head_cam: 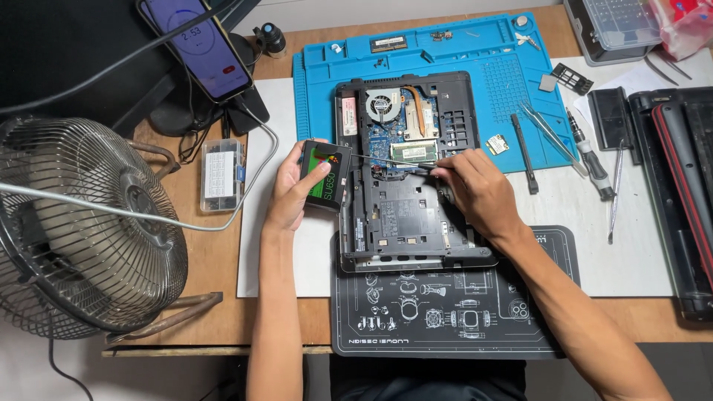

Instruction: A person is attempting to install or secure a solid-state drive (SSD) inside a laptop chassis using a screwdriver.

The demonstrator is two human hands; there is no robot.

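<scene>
**Holding a Drive Beside an Opened Laptop**

Gripping a black solid-state drive (325,175) with a green and red label, the left hand (293,189) has its fingers (319,172) closed around the drive's edges, just left of the opened laptop (408,171). The right hand (479,189) pinches a thin metal tool (386,160) between narrow fingers; the tool runs leftward over the circuit board toward the drive. Beyond the right fingers, screwdrivers (590,156) lie on the bench (208,252). A blue mat (327,74) sits under the laptop's far end.

Both forearms are bare, no sleeves, watch or rings; dark clothing below.
</scene>
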